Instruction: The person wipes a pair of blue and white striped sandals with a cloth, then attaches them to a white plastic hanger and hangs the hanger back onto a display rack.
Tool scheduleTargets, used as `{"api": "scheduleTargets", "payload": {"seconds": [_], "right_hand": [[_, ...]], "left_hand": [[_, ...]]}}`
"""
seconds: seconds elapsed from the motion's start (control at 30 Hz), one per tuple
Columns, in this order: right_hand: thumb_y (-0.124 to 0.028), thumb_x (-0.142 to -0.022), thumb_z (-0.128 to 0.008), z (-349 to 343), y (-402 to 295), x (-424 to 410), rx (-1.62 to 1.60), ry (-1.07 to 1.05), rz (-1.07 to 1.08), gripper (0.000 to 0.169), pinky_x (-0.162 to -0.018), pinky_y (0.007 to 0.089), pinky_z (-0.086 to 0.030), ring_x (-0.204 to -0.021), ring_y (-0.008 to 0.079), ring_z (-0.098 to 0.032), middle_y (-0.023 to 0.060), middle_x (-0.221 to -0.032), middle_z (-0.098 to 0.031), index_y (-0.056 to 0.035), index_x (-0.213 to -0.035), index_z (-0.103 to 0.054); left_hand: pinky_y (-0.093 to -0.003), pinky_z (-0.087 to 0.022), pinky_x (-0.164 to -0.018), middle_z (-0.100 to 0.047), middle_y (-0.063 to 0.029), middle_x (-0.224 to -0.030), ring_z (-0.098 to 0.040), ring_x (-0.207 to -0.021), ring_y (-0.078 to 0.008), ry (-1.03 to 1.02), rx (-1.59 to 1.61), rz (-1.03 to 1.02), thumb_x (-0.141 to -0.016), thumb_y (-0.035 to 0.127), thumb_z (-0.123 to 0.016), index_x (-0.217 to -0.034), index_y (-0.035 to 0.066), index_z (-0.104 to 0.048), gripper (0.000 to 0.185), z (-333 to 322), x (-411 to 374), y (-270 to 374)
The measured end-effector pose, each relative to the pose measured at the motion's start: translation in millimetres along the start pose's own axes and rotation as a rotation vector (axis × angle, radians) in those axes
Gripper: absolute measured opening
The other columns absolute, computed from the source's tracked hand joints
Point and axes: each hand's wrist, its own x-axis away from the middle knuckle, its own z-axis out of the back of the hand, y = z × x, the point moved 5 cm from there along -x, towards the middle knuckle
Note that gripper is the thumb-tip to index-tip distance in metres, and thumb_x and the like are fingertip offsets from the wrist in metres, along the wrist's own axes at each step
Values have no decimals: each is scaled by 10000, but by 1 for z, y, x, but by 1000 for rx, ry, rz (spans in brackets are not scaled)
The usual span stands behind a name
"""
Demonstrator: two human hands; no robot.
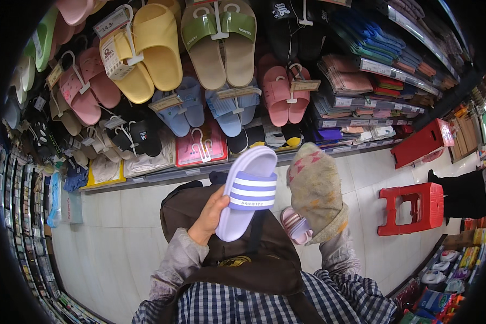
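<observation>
My left hand grips a lavender slide sandal with white stripes by its side edge, sole end tilted down toward me. A worn beige cloth with pink and orange patches covers my right hand, whose fingers are hidden under it. Beside and below the cloth, a pair of pink and lavender striped slides is partly hidden by it. A dark brown apron with a yellow emblem lies across my front, under the held sandal.
Pairs of slippers hang on hooks in front of me. Folded towels fill shelves at the right. A red plastic stool stands on the floor at right, near a person's dark-clothed leg. Packaged goods line the lower right; another shelf borders the left.
</observation>
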Motion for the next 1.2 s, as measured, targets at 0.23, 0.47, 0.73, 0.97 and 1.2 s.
{"api": "scheduleTargets", "payload": {"seconds": [0.23,0.47,0.73,0.97,1.2], "right_hand": [[-110,-603,-642,-7,8,-20,6,-35,35,432,-808,390,-436,-927,325,-544,143,-961,-584,-3,-1016,-573],[-119,-610,-644,-9,2,-10,0,-66,95,423,-810,387,-438,-921,322,-548,138,-958,-587,-8,-1014,-578],[-128,-617,-647,-15,3,-18,-18,-66,122,414,-813,385,-440,-914,317,-553,133,-954,-591,-15,-1011,-584],[-136,-624,-649,-19,4,-16,-46,-71,146,406,-815,382,-441,-908,314,-557,129,-950,-594,-20,-1008,-589],[-144,-630,-651,-25,4,-23,-70,-58,143,397,-817,380,-443,-902,310,-562,124,-946,-598,-25,-1005,-594]], "left_hand": [[-259,-390,-933,-534,-81,-1195,-506,-1079,-132,-93,-147,208,-928,265,-468,-1326,-18,-384,496,-27,-2,0],[-227,-457,-824,-593,-57,-1098,-573,-954,-98,-113,-101,382,-946,254,-463,-1279,11,-461,413,-29,0,0],[-216,-466,-787,-605,-40,-1062,-582,-900,-83,-92,-107,417,-943,253,-476,-1244,9,-493,388,-31,-3,0],[-244,-448,-869,-582,-82,-1133,-567,-989,-115,-147,-170,450,-937,234,-468,-1278,-31,-444,432,-35,0,-8],[-211,-438,-811,-588,-40,-1084,-556,-931,-72,-76,-87,346,-952,229,-451,-1277,-2,-460,399,-45,-3,3]]}}
